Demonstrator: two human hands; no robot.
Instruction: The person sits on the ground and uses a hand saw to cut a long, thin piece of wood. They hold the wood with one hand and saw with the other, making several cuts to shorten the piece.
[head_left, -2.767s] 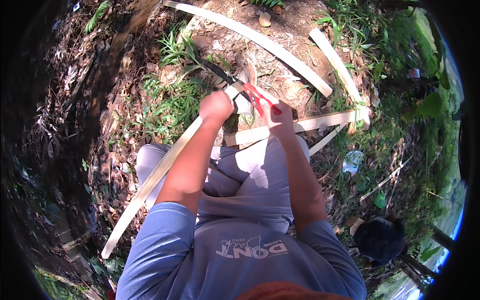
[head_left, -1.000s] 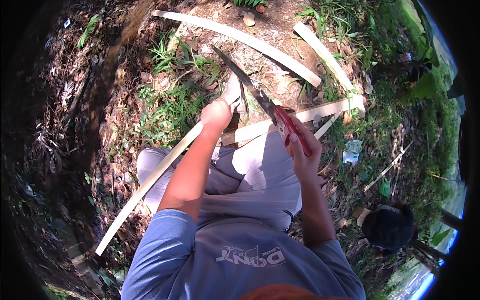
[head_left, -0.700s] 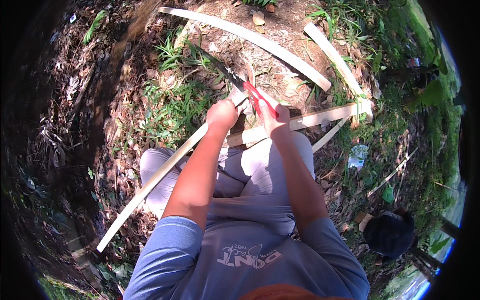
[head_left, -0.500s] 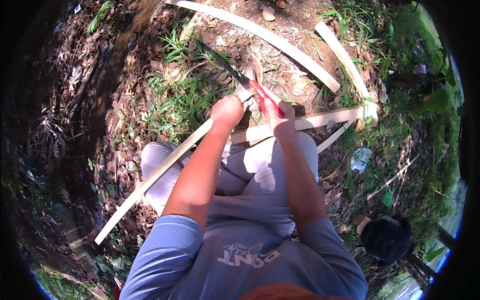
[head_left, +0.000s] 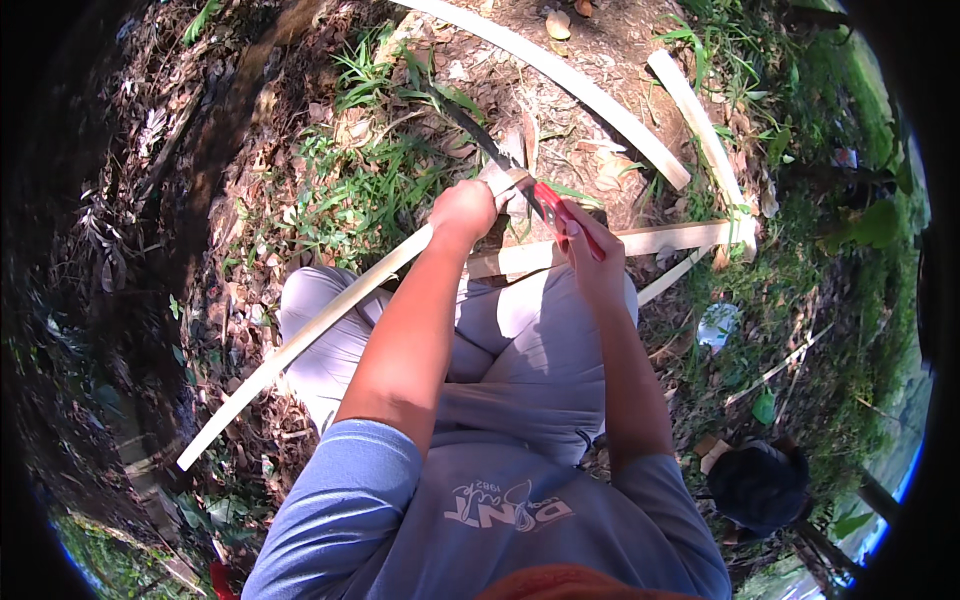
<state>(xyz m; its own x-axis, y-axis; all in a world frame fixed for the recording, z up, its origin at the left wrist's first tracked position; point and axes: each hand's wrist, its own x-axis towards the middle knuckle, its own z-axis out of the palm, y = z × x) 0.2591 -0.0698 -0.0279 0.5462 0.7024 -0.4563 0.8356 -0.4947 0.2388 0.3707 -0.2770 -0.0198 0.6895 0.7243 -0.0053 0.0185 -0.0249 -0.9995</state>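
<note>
Change: since half a second ago we have kept both hands where they were; the knife has barely shifted.
Left hand: our left hand is fisted around the long pale wood strip just above the knees.
Right hand: our right hand is wrapped around the red handle of the machete.
Progress: we judge the trimming under way; cut strips already lie at the top of the frame, and this one is unfinished.
Axis: the strip runs from lower left up to centre; the blade points to the upper left.
</note>
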